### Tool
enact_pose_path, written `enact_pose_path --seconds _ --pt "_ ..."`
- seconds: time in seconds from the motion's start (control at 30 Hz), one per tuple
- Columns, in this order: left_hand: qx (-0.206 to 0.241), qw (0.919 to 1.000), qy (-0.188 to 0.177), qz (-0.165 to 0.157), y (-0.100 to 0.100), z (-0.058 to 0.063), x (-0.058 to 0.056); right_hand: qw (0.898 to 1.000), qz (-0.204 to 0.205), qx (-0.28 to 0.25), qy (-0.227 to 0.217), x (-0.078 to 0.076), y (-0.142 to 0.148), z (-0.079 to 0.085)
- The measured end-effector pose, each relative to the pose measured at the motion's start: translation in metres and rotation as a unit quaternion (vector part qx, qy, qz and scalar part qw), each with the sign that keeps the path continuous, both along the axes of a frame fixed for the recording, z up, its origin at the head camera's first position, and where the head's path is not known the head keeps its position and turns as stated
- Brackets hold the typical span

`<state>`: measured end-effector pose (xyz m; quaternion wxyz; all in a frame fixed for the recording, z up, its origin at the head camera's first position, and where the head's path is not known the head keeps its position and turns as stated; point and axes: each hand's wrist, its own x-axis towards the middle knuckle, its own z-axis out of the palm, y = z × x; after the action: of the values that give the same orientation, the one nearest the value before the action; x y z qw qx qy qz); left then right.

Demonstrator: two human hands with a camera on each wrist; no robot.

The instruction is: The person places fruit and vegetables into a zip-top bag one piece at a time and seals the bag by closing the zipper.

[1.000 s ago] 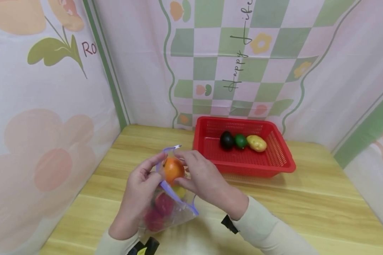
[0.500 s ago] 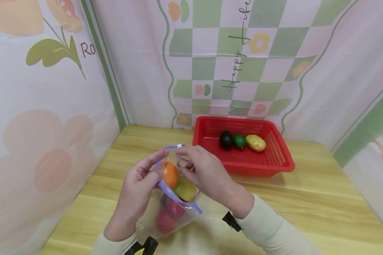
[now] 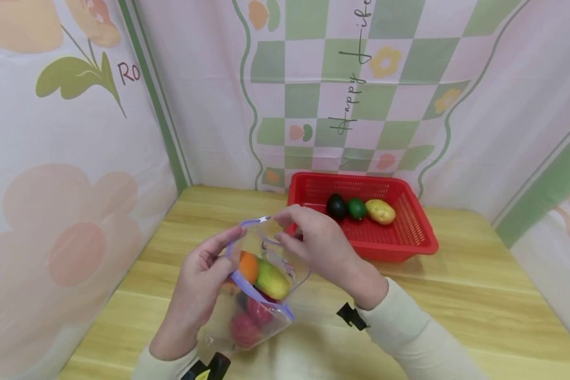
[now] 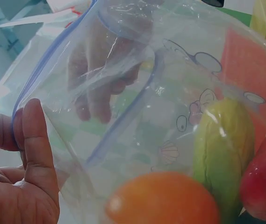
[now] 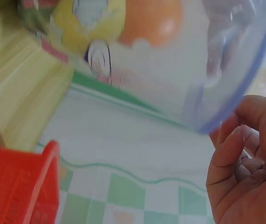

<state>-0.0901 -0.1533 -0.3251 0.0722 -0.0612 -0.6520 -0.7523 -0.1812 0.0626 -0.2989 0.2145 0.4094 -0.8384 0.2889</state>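
Observation:
A clear zip bag (image 3: 266, 330) with a purple-edged mouth hangs in front of the left hand (image 3: 197, 287). That hand pinches the bag's rim between thumb and fingers. Inside lie an orange fruit (image 4: 163, 200), a long yellow-green fruit (image 3: 273, 279) and red pieces (image 3: 247, 327) lower down; the kind of the red pieces is unclear. Close to the right side of the bag's mouth is the right hand (image 3: 320, 243), its fingers loosely bent and a gap between forefinger and thumb. Nothing shows between those fingers. In the left wrist view it appears through the plastic.
A red perforated basket (image 3: 394, 248) stands behind and right of the bag. In it lie a black oval piece (image 3: 336, 207), a small green one (image 3: 357, 208) and a potato-like yellow one (image 3: 380, 211). Printed cloth (image 3: 218, 105) walls the wooden table (image 3: 456, 295).
The right hand has let the orange fruit go and drawn back up and right from the bag's mouth. The orange fruit has sunk lower in the bag, beside the yellow-green one.

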Motion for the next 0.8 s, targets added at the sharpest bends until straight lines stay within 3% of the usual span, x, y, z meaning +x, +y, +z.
enact_pose_path --seconds 0.13,0.4,0.6,0.8 --pt "-0.008 1.0000 0.003 0.002 0.000 0.000 0.000 0.997 -0.066 0.039 -0.020 -0.017 0.010 0.003" --pt "-0.008 0.9998 0.016 -0.001 0.002 0.000 0.000 0.977 -0.181 0.107 -0.048 -0.065 0.037 0.000" --pt "-0.010 0.9999 0.004 0.004 0.004 0.000 0.001 0.957 -0.233 0.128 -0.113 -0.103 0.066 -0.003" --pt "-0.008 0.9999 0.011 -0.001 0.006 -0.001 0.002 0.932 -0.259 0.168 -0.189 -0.126 0.085 -0.008"
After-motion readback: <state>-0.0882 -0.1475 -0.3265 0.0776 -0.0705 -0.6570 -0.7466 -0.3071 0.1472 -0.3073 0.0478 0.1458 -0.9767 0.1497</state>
